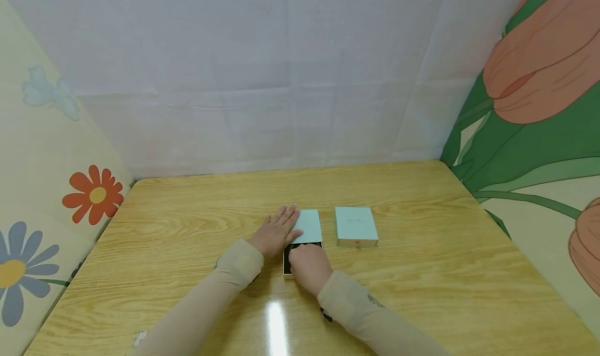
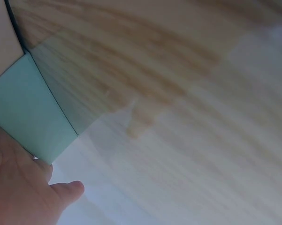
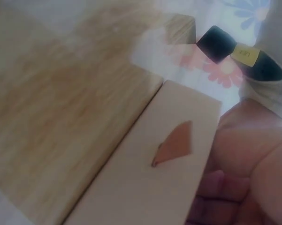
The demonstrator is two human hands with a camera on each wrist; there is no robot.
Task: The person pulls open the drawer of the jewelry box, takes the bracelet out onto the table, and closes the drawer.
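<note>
Pale blue box (image 1: 310, 226) at middle of bench (image 1: 197, 210), black-lined drawer (image 1: 288, 276) slid out on its near side. Left hand (image 1: 276, 234) spread, fingers extended, touching the box's left part. Right hand (image 1: 311, 266) curled, fingers down in the drawer; can't tell if they hold anything. Orange-brown tab (image 3: 177, 144) on drawer front. Second blue box (image 1: 355, 224) just right, closed.

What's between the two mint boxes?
Just bare wood-grain tabletop between the partly open box and the closed box; the head view shows that gap.
</note>
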